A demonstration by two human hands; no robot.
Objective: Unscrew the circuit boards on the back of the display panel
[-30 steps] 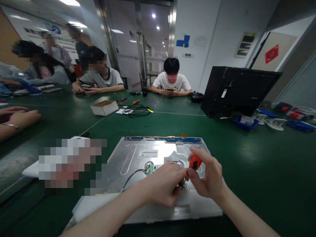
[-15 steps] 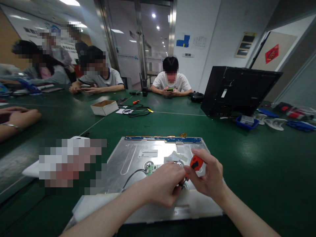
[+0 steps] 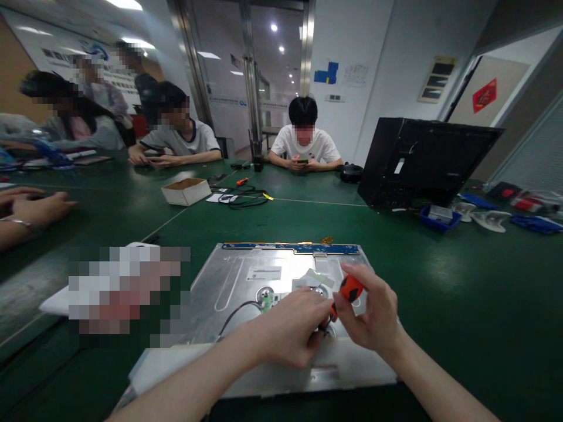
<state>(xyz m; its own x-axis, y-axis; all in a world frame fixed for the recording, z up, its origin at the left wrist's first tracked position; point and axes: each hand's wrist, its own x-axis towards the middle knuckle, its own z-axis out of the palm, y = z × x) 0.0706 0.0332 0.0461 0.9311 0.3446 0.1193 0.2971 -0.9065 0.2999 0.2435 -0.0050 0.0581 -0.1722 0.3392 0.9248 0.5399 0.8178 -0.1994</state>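
Note:
A silver metal panel (image 3: 272, 264) lies on the green table, with a blue circuit strip (image 3: 290, 248) along its far edge. My right hand (image 3: 373, 310) is closed on the handle of an orange and black screwdriver (image 3: 350, 288), tilted down toward the panel. Curled beside the tool's shaft, my left hand (image 3: 294, 325) rests over a small green circuit board (image 3: 269, 301); its fingertips and whatever they hold are hidden. Round metal discs (image 3: 264, 293) and a black cable (image 3: 233, 316) show on the panel. A whitish sheet (image 3: 176, 366) covers its near edge.
An open box (image 3: 187, 192), black cables (image 3: 246, 199) and another orange tool (image 3: 241, 182) lie beyond the panel. A black monitor (image 3: 426, 161) and a blue tray (image 3: 440, 218) stand at the right. Several people sit around the table; another person's hands (image 3: 39, 208) are at the left.
The screwdriver handle has turned in my right hand, and my right thumb has shifted slightly. My left hand has stayed in place.

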